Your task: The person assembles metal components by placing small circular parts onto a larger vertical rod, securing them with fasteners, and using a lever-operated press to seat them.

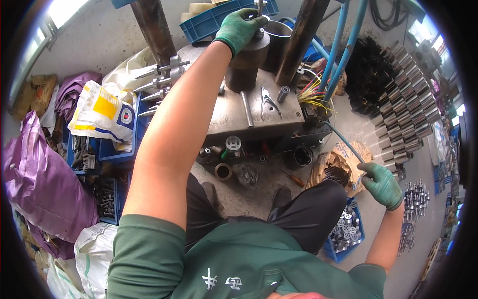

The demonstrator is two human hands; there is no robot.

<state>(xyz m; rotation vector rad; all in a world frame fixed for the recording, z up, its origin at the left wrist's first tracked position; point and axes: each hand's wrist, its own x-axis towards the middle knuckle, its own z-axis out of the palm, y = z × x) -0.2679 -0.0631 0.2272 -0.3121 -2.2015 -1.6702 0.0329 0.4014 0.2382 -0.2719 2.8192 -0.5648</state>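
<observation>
One metal shaft (259, 8), in left hand (239, 31)

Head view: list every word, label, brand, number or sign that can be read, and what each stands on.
White bag: yellow lettering; printed words are not copied here.
Same bag: a round dark emblem, its detail too small to read.
Green shirt: two white characters on the front, likewise not copied.
Elsewhere: no text I can make out.
</observation>
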